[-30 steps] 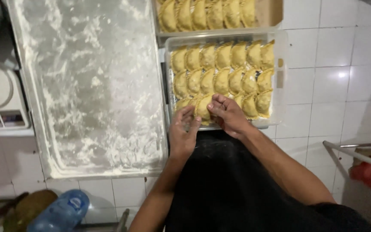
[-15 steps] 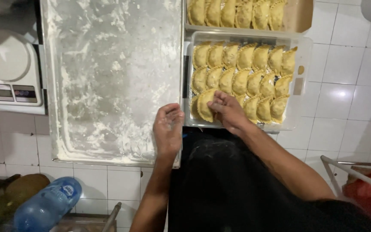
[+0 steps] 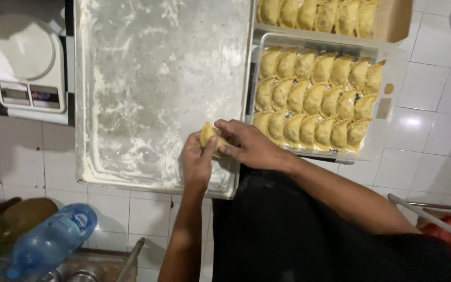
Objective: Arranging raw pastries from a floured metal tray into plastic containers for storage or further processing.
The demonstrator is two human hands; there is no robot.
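Both my hands hold one yellow, crimped pastry over the near right corner of a floured metal tray. My left hand grips it from below, and my right hand pinches it from the right. Just to the right lies a clear plastic container filled with rows of several similar pastries. Beyond it a brown box holds another row of pastries.
A white kitchen scale stands left of the tray on the white tiled counter. A blue plastic bottle lies at the lower left beside a brown round object. A metal bar and something red show at the lower right.
My right hand lifted a pastry out of the container's near left corner and carried it left over the tray. My left hand came up and took hold of it too.
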